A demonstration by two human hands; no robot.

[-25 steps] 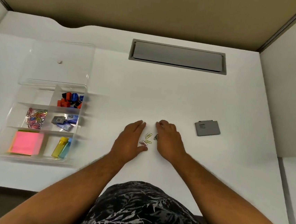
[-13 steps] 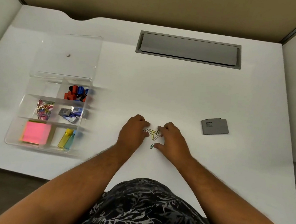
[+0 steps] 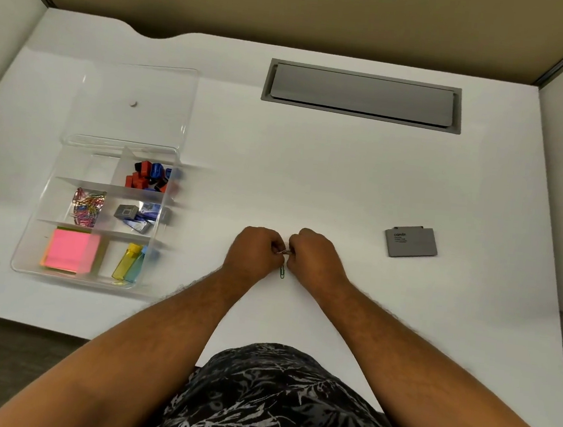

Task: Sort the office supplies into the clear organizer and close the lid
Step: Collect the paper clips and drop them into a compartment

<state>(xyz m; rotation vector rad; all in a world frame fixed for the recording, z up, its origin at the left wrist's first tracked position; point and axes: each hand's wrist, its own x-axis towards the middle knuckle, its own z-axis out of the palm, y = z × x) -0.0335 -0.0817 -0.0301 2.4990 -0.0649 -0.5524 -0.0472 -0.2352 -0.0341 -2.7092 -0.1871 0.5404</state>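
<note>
My left hand (image 3: 254,252) and my right hand (image 3: 317,256) meet knuckle to knuckle at the desk's middle, fingers curled around a small bunch of paper clips (image 3: 282,252) pinched between them. One green paper clip (image 3: 282,272) lies on the desk just below the hands. The clear organizer (image 3: 28,259) stands at the left with its lid (image 3: 136,103) swung open behind it. Its compartments hold coloured paper clips (image 3: 86,206), red and blue binder clips (image 3: 149,174), staple boxes (image 3: 137,215), pink sticky notes (image 3: 70,249) and yellow and blue tabs (image 3: 129,262).
A grey staple box (image 3: 411,241) lies flat on the white desk to the right of my hands. A grey cable hatch (image 3: 362,93) is set into the desk at the back. Partition walls stand at both sides.
My hands swept inward from flat and apart, gathering the scattered paper clips; the fingers have now curled shut on the bunch, leaving one green clip on the desk.
</note>
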